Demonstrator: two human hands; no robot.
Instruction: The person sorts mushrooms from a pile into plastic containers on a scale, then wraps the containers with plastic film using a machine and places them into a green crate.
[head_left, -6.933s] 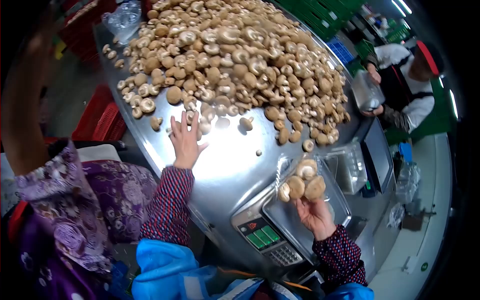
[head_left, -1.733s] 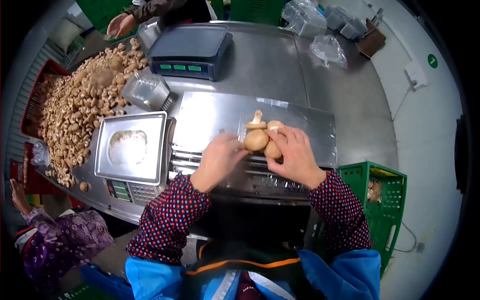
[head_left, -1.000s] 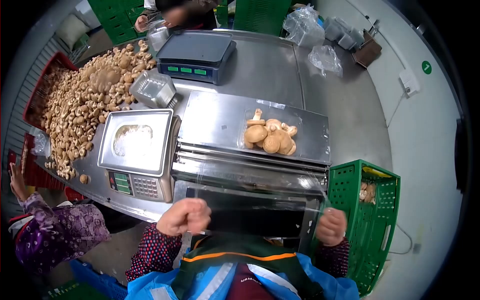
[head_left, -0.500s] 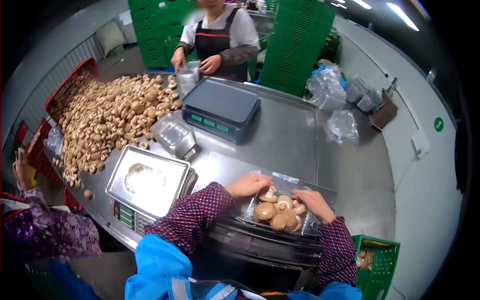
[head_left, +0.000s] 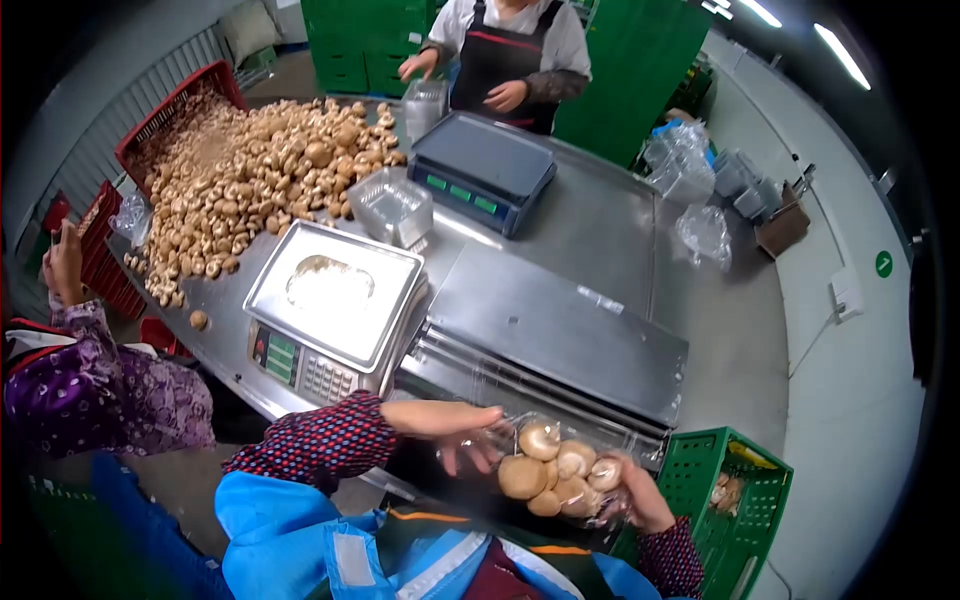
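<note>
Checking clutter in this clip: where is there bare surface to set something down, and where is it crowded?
Bare: the wrapper plate, the near scale pan, and the table between the far scale and the plastic bags. Crowded: the mushroom pile at the far left. Both hands hold the wrapped mushroom tray at the front edge.

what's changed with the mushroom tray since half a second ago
Both hands, left hand and right hand, have lifted the film-covered tray of mushrooms off the steel wrapping plate and drawn it toward the person's body. The scale and mushroom pile stay put.
</note>
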